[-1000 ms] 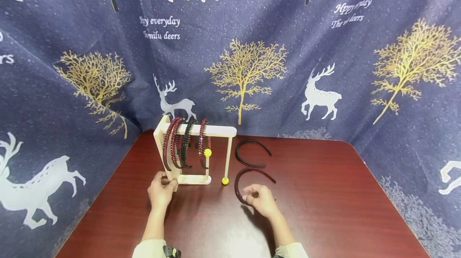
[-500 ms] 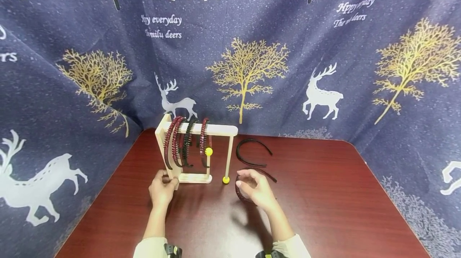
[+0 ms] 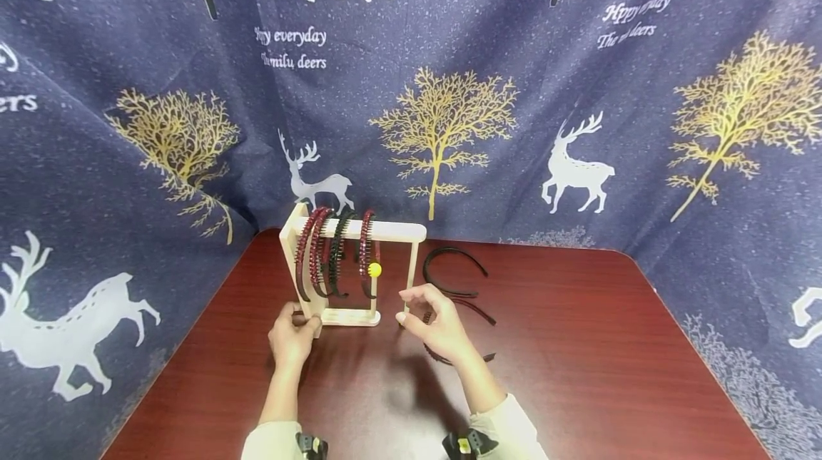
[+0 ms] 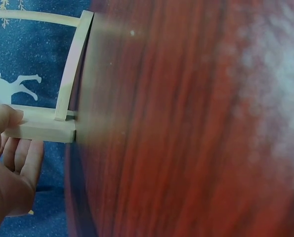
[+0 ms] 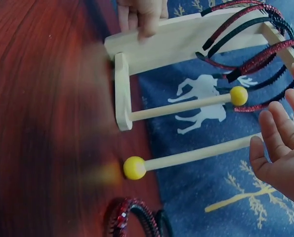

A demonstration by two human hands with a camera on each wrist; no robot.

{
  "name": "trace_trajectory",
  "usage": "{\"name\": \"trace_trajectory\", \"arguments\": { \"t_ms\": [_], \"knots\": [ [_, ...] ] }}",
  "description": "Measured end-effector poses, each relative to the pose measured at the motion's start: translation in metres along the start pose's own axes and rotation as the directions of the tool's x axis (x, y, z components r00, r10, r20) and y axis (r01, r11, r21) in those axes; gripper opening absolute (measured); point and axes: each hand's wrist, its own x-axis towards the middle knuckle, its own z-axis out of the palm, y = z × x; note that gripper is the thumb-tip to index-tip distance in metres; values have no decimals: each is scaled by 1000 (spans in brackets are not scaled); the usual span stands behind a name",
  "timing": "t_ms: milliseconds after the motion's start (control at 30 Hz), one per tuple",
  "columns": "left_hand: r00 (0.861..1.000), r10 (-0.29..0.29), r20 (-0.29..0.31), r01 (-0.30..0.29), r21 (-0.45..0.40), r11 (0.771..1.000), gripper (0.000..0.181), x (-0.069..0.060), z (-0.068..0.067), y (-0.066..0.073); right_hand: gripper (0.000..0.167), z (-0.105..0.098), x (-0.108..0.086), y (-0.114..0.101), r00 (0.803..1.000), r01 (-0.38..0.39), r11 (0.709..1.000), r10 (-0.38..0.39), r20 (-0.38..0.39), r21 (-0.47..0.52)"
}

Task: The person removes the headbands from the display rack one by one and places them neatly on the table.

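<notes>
Head view: left hand [image 3: 292, 336] grips wooden rack [image 3: 393, 232]; right hand [image 3: 442, 328] hangs wide near rod [image 3: 413, 265].

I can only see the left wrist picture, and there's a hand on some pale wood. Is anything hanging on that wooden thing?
Observer: Yes! In the head view, red and black headbands hang over the top bar of the wooden stand.
Operator: Cool! Is the right hand holding a headband too?
Observer: No, the right wrist view shows no headband in it.
Operator: Oh. Are there any lying on the table?
Observer: Yes, two lie to the right of the stand: a black headband and, nearer the person, a dark red headband.
</notes>
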Motion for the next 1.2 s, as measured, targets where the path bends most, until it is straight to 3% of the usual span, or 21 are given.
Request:
{"name": "trace_trajectory", "arguments": {
  "t_ms": [267, 533, 967, 1200],
  "knots": [
    [1000, -5, 15, 5, -3, 1000, 24, 2, 0, 0, 30, 6, 11, -4, 999, 43, 999, -43, 10, 4],
    [1000, 0, 10, 0, -8, 1000, 23, 2, -4, 2, 38, 16, 25, -12, 994, 89, 991, -95, 54, 104],
    [1000, 3, 8, -3, -4, 1000, 22, -1, -2, 2, 43, 31, 39, -13, 994, 52, 983, -68, 87, 176],
    [1000, 2, 5, -2, -3, 1000, 21, -1, -1, 1, 29, 39, 43, -14, 995, 10, 986, -26, 96, 165]
  ]
}}
